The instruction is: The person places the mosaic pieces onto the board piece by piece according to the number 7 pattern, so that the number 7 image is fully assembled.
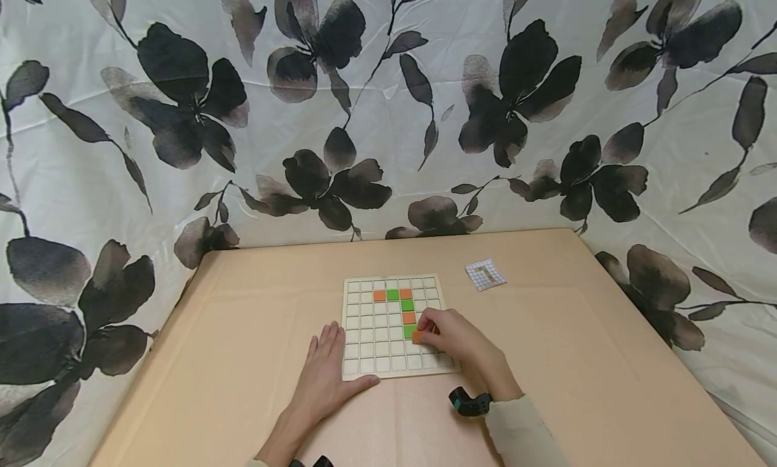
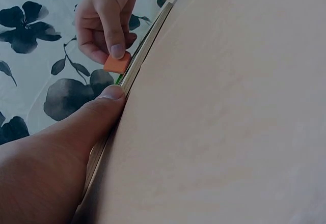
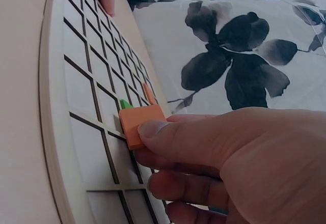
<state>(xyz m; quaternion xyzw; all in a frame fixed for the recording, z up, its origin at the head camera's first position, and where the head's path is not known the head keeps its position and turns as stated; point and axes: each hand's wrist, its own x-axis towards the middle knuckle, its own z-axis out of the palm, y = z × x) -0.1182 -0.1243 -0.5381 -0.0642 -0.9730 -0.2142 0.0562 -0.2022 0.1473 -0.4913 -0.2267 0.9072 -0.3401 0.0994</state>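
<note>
A wooden grid board [image 1: 370,351] with white squares lies on the table. Orange and green square tiles fill a short row near its top and a column running down from there, with a green tile [image 1: 409,331] lowest. My right hand [image 1: 455,335] pinches an orange tile [image 3: 133,122] between thumb and fingers, tilted close over the board just below that green tile. At the board's left edge, my left hand [image 1: 328,366] lies with straight fingers along the side, its thumb [image 2: 109,94] at the near edge.
A small card [image 1: 485,275] printed with a coloured grid pattern lies on the table [image 1: 255,318], beyond the board to the right. Floral cloth [image 1: 425,116] hangs behind the table and along its sides. A dark wrist device [image 1: 470,403] sits on the right wrist.
</note>
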